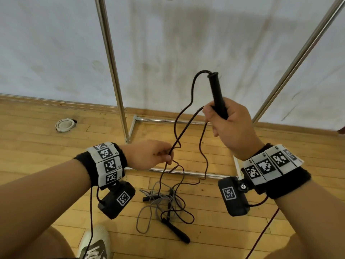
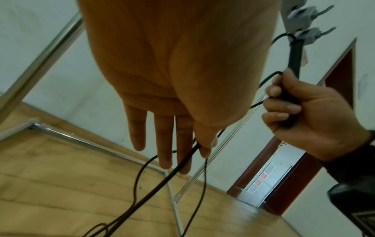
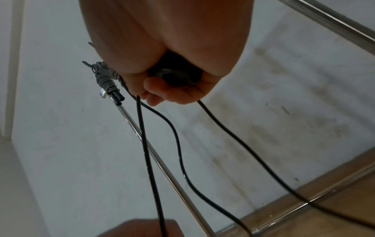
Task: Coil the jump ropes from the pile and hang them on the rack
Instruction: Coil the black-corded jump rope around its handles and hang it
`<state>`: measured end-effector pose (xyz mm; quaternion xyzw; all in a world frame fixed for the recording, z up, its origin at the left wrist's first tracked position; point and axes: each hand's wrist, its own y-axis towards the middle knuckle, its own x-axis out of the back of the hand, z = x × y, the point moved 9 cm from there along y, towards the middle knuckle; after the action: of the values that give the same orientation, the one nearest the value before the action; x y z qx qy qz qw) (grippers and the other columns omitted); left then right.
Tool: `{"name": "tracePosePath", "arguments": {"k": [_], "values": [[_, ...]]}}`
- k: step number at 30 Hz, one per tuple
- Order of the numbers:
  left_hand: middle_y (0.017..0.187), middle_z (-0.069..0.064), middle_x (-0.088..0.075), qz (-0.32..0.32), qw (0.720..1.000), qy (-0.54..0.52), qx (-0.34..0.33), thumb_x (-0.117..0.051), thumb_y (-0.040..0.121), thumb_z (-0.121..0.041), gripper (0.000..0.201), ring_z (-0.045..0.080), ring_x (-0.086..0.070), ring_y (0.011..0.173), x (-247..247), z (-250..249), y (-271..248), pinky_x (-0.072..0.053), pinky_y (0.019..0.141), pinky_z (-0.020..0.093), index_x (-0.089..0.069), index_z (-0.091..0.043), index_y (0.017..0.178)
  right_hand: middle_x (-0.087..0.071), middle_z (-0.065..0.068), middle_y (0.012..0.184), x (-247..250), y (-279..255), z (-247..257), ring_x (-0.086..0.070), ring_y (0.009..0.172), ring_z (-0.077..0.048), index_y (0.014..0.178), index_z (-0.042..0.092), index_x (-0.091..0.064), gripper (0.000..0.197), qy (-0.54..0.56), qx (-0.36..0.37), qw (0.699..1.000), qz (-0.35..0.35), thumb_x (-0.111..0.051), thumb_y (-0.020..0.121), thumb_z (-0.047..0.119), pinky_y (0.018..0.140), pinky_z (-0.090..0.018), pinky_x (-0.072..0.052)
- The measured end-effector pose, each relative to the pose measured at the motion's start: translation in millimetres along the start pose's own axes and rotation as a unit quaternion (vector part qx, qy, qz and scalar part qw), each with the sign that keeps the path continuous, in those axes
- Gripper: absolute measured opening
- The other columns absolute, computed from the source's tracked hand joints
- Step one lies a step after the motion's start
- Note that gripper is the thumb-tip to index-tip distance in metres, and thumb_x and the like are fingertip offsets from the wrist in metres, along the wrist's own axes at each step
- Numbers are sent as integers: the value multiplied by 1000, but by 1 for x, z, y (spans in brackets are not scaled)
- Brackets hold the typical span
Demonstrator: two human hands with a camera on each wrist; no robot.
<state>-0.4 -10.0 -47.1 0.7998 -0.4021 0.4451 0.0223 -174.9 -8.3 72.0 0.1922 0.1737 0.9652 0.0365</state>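
My right hand (image 1: 214, 116) grips a black jump rope handle (image 1: 217, 94) upright, along with a loop of its dark cord (image 1: 186, 109). In the right wrist view the curled fingers (image 3: 162, 89) close round the handle's end (image 3: 174, 75), and cords (image 3: 146, 144) hang below. Lower and to the left, my left hand (image 1: 166, 156) pinches the same cord between thumb and index finger (image 2: 202, 147); its other fingers are straight. The cord runs down to a tangled pile of ropes (image 1: 164, 204) on the floor, where a second black handle (image 1: 177, 232) lies. The metal rack's uprights (image 1: 112, 62) stand just behind.
The rack's base bars (image 1: 183, 172) lie on the wooden floor round the pile, and its right upright (image 1: 298, 58) slants up. Grey hooks (image 2: 304, 16) sit high on the rack. A white round object (image 1: 65, 125) lies at left. My shoe (image 1: 95, 243) is near the pile.
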Motion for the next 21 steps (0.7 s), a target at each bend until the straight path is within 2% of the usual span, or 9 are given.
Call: {"name": "tracePosePath", "arguments": {"k": [3,6,7,9,12,15,18,21], "values": [[98,-13,-66,9,1000,22,19,-43,103,-38,23,2,-60,92,-4,9,6,-47,87,29,-63,-28,97,-64,-3,73,15,3,0,-49,51,-12,86,24,-63,9,11,10,999,-37,-63,95,28,50,-31,-47],[81,-11,-69,-11,1000,14,26,-42,103,-42,31,-7,-59,70,3,14,12,-42,68,18,-65,-28,88,-63,-6,75,31,4,-3,-50,52,-15,93,23,-65,7,-5,18,996,-82,-62,95,29,50,-32,-47],[73,-10,-67,-18,999,21,26,-43,102,-44,32,-7,-57,61,6,14,13,-40,62,18,-65,-28,86,-61,-6,74,34,5,-6,-50,52,-17,97,23,-66,6,-15,15,996,-92,-63,95,29,51,-33,-47],[63,-9,-59,-35,998,40,23,-45,101,-46,34,-3,-53,53,13,13,16,-39,57,21,-67,-27,84,-59,3,73,37,4,-13,-51,51,-15,106,25,-67,12,-43,3,995,-96,-65,94,27,50,-30,-48],[63,-7,-53,-67,996,54,1,-45,101,-46,34,4,-47,53,23,2,17,-40,58,25,-68,-27,84,-61,7,74,22,-2,-22,-47,45,-5,108,26,-68,15,-64,-6,998,-29,-66,93,26,44,-20,-41],[61,-8,-51,-112,992,56,-31,-44,100,-47,32,3,-45,51,38,-20,14,-37,56,23,-66,-30,83,-58,12,64,-2,-12,-32,-47,45,-1,107,31,-68,16,-110,-18,992,62,-68,91,30,47,-15,-38],[59,-6,-50,-154,984,47,-80,-44,100,-46,31,3,-45,52,50,-45,3,-34,51,17,-65,-29,84,-55,20,58,-25,-19,-32,-48,47,-1,107,27,-69,15,-130,-16,981,146,-67,92,30,51,-15,-36],[58,-2,-51,-197,973,26,-113,-45,99,-46,32,8,-47,53,63,-60,-14,-38,53,15,-67,-27,87,-53,17,57,-37,-21,-27,-48,48,-3,96,21,-68,9,-105,-16,977,184,-66,93,29,52,-20,-38]]}}
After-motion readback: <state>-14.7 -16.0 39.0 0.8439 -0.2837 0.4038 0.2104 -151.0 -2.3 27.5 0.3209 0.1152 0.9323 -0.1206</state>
